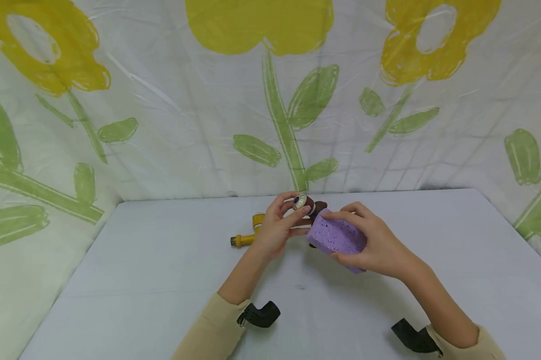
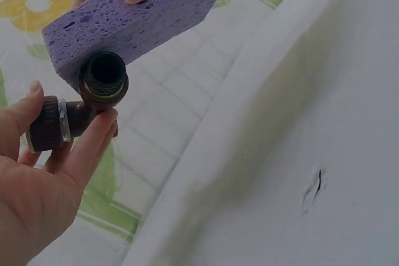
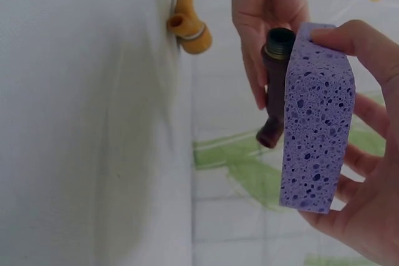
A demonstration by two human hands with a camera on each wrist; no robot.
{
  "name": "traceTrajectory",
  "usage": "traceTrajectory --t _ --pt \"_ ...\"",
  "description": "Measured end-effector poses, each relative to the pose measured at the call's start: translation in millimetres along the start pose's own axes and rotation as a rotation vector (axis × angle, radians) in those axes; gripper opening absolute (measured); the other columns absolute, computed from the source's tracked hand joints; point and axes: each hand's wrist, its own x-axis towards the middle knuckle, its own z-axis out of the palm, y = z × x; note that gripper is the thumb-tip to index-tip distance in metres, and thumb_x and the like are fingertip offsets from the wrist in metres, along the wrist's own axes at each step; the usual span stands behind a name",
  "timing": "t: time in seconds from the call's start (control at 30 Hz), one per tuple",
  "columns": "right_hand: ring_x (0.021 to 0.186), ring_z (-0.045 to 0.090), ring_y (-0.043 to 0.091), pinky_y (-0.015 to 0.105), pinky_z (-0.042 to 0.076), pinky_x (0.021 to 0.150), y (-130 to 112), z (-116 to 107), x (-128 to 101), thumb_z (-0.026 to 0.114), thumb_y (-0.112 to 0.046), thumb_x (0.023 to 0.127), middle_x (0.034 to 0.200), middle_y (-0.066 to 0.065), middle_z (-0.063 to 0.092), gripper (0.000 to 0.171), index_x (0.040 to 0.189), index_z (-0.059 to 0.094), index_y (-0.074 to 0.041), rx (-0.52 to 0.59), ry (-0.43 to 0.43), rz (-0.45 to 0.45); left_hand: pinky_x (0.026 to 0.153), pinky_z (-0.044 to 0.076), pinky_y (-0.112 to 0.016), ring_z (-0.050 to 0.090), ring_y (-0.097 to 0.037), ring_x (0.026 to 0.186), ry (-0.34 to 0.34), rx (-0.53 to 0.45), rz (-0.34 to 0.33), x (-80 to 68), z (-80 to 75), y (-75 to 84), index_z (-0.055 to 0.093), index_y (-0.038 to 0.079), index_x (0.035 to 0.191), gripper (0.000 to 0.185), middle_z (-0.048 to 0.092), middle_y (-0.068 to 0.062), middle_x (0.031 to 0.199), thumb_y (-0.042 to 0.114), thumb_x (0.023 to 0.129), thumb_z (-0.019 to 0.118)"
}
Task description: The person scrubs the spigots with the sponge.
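Observation:
My left hand [image 1: 277, 227] holds a brown hose fitting [image 1: 310, 206] above the white table, fingers curled round it; its open threaded end [image 2: 104, 74] shows in the left wrist view. My right hand [image 1: 371, 240] grips a purple sponge [image 1: 338, 236] by its edges and presses one corner against the brown fitting [image 3: 275, 85]. The sponge [image 3: 317, 119] stands on edge in the right wrist view, with the left hand [image 3: 268, 10] behind the fitting. A yellow hose fitting [image 1: 250, 231] lies on the table just left of my left hand.
The white table [image 1: 162, 270] is backed and flanked by a plastic sheet printed with yellow flowers and green leaves [image 1: 279, 100]. The yellow fitting [image 3: 187, 20] lies near the table's far edge. Black wrist-camera mounts [image 1: 259, 315] show at both sleeves.

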Motion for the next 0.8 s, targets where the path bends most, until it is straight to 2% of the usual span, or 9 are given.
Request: traceTrajectory --t 0.2,0.33,0.5,0.67,0.8 --pt "0.103 0.059 0.021 0.032 0.058 0.077 -1.3 -0.6 -0.2 0.095 -0.008 0.073 0.122 0.005 0.058 0.073 0.140 0.067 -0.017 -0.019 0.022 0.010 0.074 0.067 -0.033 0.071 -0.018 0.092 0.016 -0.008 0.006 -1.2 -0.1 1.8 0.053 0.001 0.135 0.033 0.059 -0.008 0.120 -0.005 0.104 0.059" --pt "0.103 0.059 0.022 0.034 0.058 0.078 -1.4 -0.9 -0.4 0.095 -0.009 0.073 0.122 0.007 0.058 0.073 0.140 0.068 -0.017 -0.033 0.052 0.021 0.075 0.067 -0.034 0.070 -0.017 0.093 -0.001 -0.006 0.012 -1.1 -0.6 2.2 0.053 -0.005 0.138 0.035 0.056 -0.009 0.124 -0.005 0.104 0.058" --pt "0.103 0.060 0.025 0.036 0.059 0.077 -1.4 -2.4 -0.9 0.094 -0.010 0.074 0.123 0.008 0.058 0.071 0.140 0.067 -0.017 -0.040 0.075 0.036 0.076 0.067 -0.038 0.067 -0.016 0.098 -0.011 0.011 0.014 -1.0 -0.4 2.2 0.056 -0.006 0.134 0.031 0.055 -0.008 0.122 -0.004 0.103 0.059" --pt "0.103 0.061 0.028 0.036 0.059 0.076 -1.5 -5.2 -1.5 0.094 -0.010 0.075 0.124 0.009 0.058 0.071 0.141 0.067 -0.016 -0.045 0.097 0.056 0.078 0.067 -0.043 0.069 -0.014 0.097 -0.039 0.015 -0.001 -2.6 0.0 2.6 0.056 -0.002 0.132 0.026 0.064 -0.007 0.122 -0.001 0.106 0.058" --pt "0.102 0.060 0.027 0.035 0.058 0.076 -1.1 -6.8 -1.0 0.093 -0.010 0.075 0.123 0.010 0.058 0.072 0.141 0.067 -0.016 -0.052 0.115 0.070 0.082 0.067 -0.044 0.073 -0.015 0.097 -0.064 0.009 -0.006 -3.3 -1.2 3.1 0.053 0.002 0.134 0.026 0.070 -0.014 0.129 0.000 0.108 0.056"
